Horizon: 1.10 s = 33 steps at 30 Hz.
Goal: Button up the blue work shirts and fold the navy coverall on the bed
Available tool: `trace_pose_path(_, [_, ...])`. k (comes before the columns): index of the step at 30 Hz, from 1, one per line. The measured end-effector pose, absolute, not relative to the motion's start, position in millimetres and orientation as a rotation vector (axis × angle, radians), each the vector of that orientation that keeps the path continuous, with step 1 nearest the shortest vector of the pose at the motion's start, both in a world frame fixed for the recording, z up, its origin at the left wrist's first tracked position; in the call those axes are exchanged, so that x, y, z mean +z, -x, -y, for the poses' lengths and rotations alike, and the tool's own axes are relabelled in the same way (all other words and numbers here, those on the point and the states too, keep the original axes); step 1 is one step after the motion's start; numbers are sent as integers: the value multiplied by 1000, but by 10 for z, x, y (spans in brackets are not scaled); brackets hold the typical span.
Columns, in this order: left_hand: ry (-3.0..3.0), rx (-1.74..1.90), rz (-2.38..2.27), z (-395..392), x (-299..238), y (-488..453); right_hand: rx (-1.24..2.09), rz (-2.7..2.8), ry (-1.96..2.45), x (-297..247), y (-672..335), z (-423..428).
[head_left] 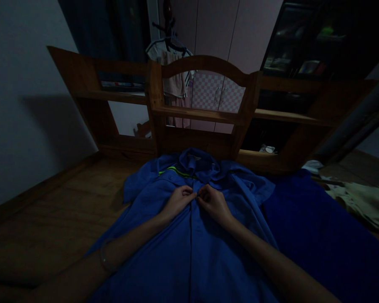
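Observation:
A blue short-sleeved shirt [170, 252] lies front up, its collar [198, 162] pointing away from me and a yellow-green stripe [175, 169] across the chest. On the front placket, below the collar, my left hand [180, 200] pinches the cloth edge between thumb and finger. My right hand [212, 202] meets it there from the other side, fingers bent and closed on the placket edge. The fingertips of both hands almost touch. Whether a button sits between them is too dark and small to make out. A bracelet [105, 257] circles my left wrist.
The shirt lies on a wooden surface [66, 193], with a wooden shelf unit [205, 111] behind it. Dark blue cloth [312, 227] spreads at the right, pale cloth [363, 202] beyond it. Clothes hang on a rack [169, 25] at the back. A wall [28, 84] bounds the left.

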<state>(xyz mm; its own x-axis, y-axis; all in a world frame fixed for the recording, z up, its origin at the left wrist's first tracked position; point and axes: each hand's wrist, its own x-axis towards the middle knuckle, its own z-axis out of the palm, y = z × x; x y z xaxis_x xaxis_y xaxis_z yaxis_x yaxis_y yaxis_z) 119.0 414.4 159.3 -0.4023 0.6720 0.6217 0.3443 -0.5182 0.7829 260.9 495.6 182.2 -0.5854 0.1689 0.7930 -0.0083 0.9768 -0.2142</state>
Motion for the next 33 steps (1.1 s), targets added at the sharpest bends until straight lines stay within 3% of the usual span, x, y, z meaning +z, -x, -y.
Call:
trace_pose_path(26, [-1319, 2112, -1322, -4151, 1564, -1166, 81, 2170, 58, 1825, -2624, -4872])
trace_pose_path(33, [-1327, 2096, -1292, -4104, 1574, -1179, 281, 2150, 103, 1826, -2638, -4903])
